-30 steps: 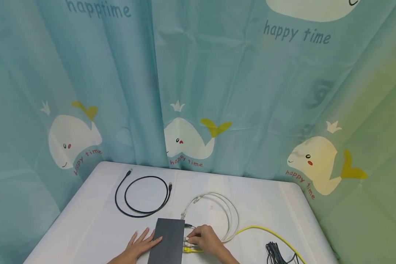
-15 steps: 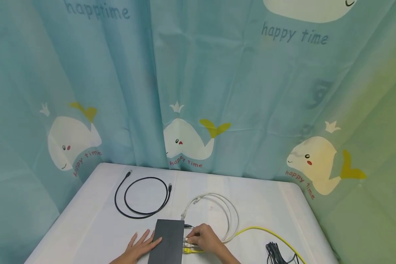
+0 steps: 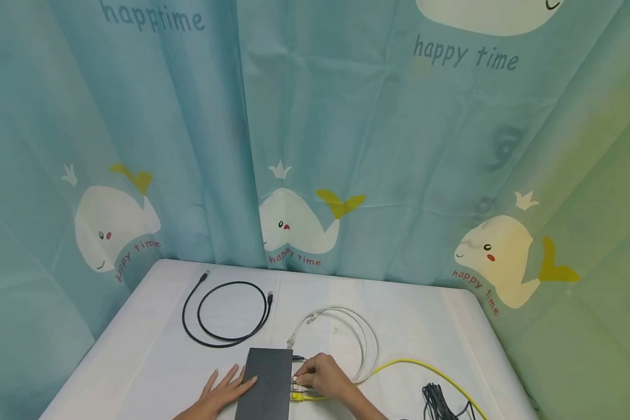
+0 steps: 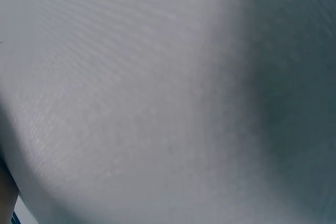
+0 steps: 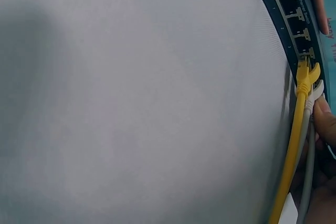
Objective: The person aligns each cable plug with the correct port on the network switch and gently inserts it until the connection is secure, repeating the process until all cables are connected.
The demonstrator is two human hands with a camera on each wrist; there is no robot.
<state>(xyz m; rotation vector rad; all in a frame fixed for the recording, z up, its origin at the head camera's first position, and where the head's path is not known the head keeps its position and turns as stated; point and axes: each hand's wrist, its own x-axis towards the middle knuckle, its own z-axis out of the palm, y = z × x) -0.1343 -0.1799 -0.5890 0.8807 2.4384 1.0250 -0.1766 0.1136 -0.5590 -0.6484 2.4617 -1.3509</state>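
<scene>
White surface with rounded far corners, enclosed by a whale-print curtain. A coiled black network cable lies toward the far-left corner. The Ethernet switch sits well apart from the far edge. The left hand rests on it, fingers spread; the right hand, fingers bent, pinches a pale plug at its port side, near the yellow cable.

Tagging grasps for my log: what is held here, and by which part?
The right hand pinches a pale grey cable by its plug end, at the side of the dark switch. The left hand only rests on the switch.
</scene>
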